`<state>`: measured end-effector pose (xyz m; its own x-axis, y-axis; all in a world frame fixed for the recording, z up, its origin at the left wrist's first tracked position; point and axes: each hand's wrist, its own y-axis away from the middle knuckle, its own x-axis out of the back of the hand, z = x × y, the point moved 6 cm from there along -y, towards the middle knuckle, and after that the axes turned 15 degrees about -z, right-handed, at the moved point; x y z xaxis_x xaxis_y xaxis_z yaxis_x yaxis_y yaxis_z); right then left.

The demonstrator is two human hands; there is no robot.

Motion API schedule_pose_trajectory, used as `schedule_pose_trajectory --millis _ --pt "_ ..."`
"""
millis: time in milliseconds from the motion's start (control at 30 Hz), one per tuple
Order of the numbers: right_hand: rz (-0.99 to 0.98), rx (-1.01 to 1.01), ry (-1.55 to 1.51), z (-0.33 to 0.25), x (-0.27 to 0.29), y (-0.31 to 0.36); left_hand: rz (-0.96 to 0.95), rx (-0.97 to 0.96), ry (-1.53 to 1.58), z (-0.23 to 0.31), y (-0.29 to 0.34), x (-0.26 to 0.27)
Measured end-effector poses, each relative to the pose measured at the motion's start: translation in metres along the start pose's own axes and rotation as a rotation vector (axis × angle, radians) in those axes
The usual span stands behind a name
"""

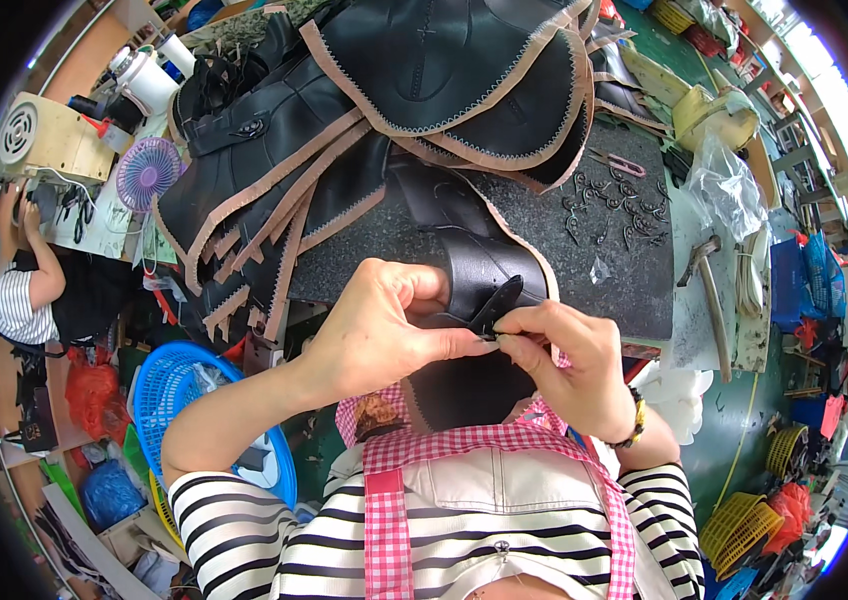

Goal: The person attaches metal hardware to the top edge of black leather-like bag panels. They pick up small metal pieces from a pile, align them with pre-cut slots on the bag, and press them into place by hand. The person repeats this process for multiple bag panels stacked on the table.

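A black leather boot upper (484, 262) with a raw tan edge lies over the near edge of the dark work board, its lower part hanging toward my apron. My left hand (369, 325) is closed on it, fingers behind the leather and thumb stretched along a narrow strap (504, 296) with a pointed tip. Against that thumb tip, my right hand (564, 365) pinches at the strap's base. Whatever small dark piece sits between those fingertips is mostly hidden. Several small dark metal buckles (614, 212) lie loose on the board to the right.
Black leather uppers (434, 70) with tan zigzag-stitched edges are heaped at the back. Pink-handled snips (627, 165), a hammer (709, 300) and a clear plastic bag (724, 185) are at the right. A purple fan (148, 173) and a blue basket (176, 372) stand left. Another person (24, 300) works far left.
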<state>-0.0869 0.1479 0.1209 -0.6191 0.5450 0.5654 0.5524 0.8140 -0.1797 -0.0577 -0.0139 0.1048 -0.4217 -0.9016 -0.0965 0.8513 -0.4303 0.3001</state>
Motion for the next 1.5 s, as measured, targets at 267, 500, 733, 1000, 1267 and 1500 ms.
schedule_pose_trajectory --millis 267,500,733,1000,1267,1500 --pt "-0.01 0.008 0.112 -0.009 -0.003 0.005 -0.054 0.008 0.013 -0.003 0.0 -0.002" --pt "-0.072 -0.036 0.028 -0.005 -0.005 0.005 -0.003 0.012 0.014 -0.005 0.0 -0.004" --pt "0.04 -0.332 -0.391 0.016 0.0 0.008 -0.015 0.009 -0.105 -0.015 -0.001 -0.004" --pt "0.064 -0.25 -0.352 0.018 -0.003 0.012 -0.022 -0.125 0.064 -0.01 -0.001 -0.008" --pt "0.112 0.088 0.05 -0.004 0.0 0.012 0.026 0.051 -0.204 -0.021 -0.004 -0.009" --pt "0.058 -0.145 -0.26 0.015 0.006 0.015 -0.025 0.027 -0.154 -0.026 0.0 -0.017"
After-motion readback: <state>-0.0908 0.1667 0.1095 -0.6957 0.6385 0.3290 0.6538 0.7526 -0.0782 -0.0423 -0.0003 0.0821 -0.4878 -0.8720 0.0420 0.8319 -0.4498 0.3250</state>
